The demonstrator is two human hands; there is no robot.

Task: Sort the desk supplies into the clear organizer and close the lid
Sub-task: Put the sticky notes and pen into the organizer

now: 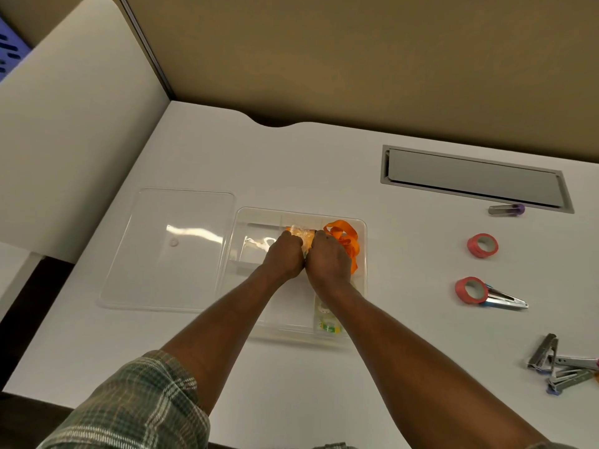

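Observation:
The clear organizer sits mid-desk with its clear lid lying flat on the desk to its left. My left hand and my right hand are side by side inside the organizer, both closed on a crinkly clear bag with orange contents. An orange lanyard fills the far right compartment beside my right hand. A green and white roll lies in the near right compartment. What the fingers pinch exactly is hidden.
On the desk to the right lie two red tape rolls, a metal clip with blue trim, a small purple-capped tube and several staple removers. A grey cable hatch is set in the far desk.

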